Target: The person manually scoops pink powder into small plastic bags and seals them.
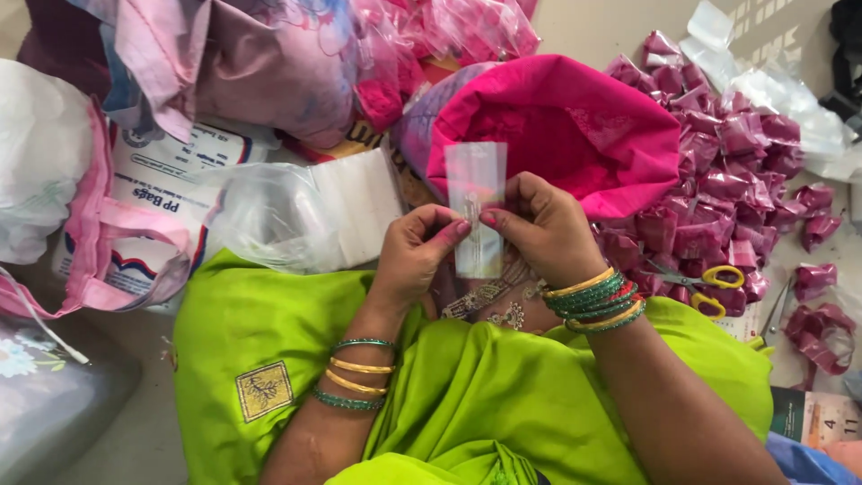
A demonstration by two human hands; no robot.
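Held upright at the middle of the view, just in front of the pink cloth bag (575, 126): a small clear plastic pouch (476, 207), with something thin and pale inside, too small to tell. Pinched from both sides, by the left hand (415, 256) at its left edge and by the right hand (541, 229) at its right edge, fingertips closed on the film near the middle of its height. Seems very light, thin and limp, probably a little slippery, so easy to crease or to let slide; best taken at the side edges or near the open top with the fingertips only, not squeezed flat across the middle where the contents sit. Green and gold bangles on both wrists, and bright green cloth (467, 386) over the lap below. To the right, a heap of small dark pink packets (727, 180) lying on the floor, touching one another, with yellow-handled scissors (709, 287) at the near edge of the heap. To the left, just beside the left hand, a larger clear plastic bag (296, 211), crumpled, and behind it a white printed sack with pink handles (153, 216). At the upper left, more pink and purple cloth in plastic wraps (269, 63).
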